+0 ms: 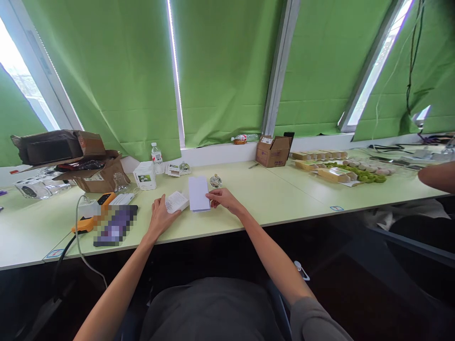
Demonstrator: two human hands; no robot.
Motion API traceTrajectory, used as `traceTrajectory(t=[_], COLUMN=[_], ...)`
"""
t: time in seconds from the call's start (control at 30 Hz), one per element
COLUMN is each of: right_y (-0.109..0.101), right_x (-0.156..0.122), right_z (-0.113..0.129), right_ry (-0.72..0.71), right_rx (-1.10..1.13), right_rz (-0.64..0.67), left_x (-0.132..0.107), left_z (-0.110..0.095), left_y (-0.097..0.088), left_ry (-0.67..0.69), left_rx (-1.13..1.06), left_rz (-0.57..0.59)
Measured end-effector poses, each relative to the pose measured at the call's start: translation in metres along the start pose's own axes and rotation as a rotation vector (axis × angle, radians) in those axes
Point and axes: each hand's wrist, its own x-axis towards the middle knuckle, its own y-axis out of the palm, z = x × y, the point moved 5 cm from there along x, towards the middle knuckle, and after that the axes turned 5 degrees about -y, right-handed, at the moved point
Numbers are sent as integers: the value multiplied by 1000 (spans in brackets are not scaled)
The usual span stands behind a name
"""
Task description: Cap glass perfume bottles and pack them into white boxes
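Observation:
My left hand [161,216] rests on the pale green table [284,199], its fingers curled around a small white printed box [177,201]. My right hand [221,197] pinches the right edge of a flat white sheet or lid [199,193] that lies on the table between both hands. A small round glass object [215,180] sits just behind my right hand.
To the left lie a blurred dark device [115,226], an orange tool with a cable [85,223], open cardboard boxes [95,173], a water bottle [156,156] and a white box [145,175]. A small carton [272,150] and trays of goods [341,171] sit right. Another person's arm [437,176] reaches in at the far right.

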Motion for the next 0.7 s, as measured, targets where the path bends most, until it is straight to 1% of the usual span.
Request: traceTrajectory(t=[0.17,0.33,0.43,0.6,0.7], right_y=[-5,-13,-17,-19,-19], right_x=[1,2,1,-2,-2], right_z=[0,2,6,11,11], right_ry=[-21,-62,-98,-110,-108], right_rx=[64,150,192,209,212], right_rz=[-99,-227,-282,-324,-327], left_x=[-3,-6,-8,-7,-4], left_z=[-5,-10,-15,-16,-13], left_y=[-6,-7,-10,-6,-6], left_ry=[41,-26,-1,37,37], left_rx=[-82,-87,-95,-72,-110], left_rz=[-87,-15,-21,30,12])
